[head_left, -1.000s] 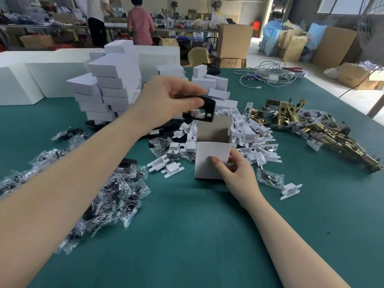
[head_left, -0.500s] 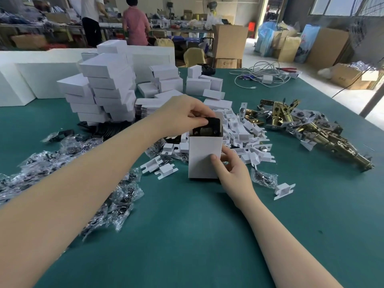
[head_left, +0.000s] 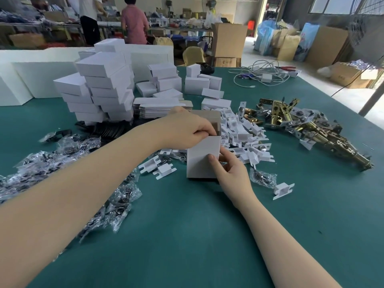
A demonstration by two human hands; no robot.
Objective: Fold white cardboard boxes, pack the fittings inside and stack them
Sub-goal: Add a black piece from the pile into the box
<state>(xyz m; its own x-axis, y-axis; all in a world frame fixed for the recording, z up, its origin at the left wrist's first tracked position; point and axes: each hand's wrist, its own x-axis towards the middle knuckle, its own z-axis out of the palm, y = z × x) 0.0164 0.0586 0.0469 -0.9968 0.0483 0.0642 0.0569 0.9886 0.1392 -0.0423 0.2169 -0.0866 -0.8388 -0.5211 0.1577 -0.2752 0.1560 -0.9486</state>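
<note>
**Open white box upright on the table, both hands at it**

A white cardboard box (head_left: 203,157) stands on end on the green table (head_left: 187,235), its top open and its brown inner flap raised behind the opening. The left hand (head_left: 185,129) reaches over the near rim with fingers curled down into the mouth; what they pinch, if anything, is hidden inside, so its grip cannot be told. The right hand (head_left: 230,170) holds the box's lower right corner, thumb pressed flat on the white front face and fingers curled round the side. The box's contents cannot be seen.

The front panel is plain, unprinted and smooth.

Behind and left rises a stack of closed white boxes (head_left: 99,90), with flat unfolded blanks (head_left: 160,108) just beside it. White plastic pieces (head_left: 243,134) lie heaped right of the box, brass latch fittings (head_left: 307,123) farther right. Clear bags of dark parts (head_left: 62,163) spread along the left, partly covered by the left forearm.
</note>
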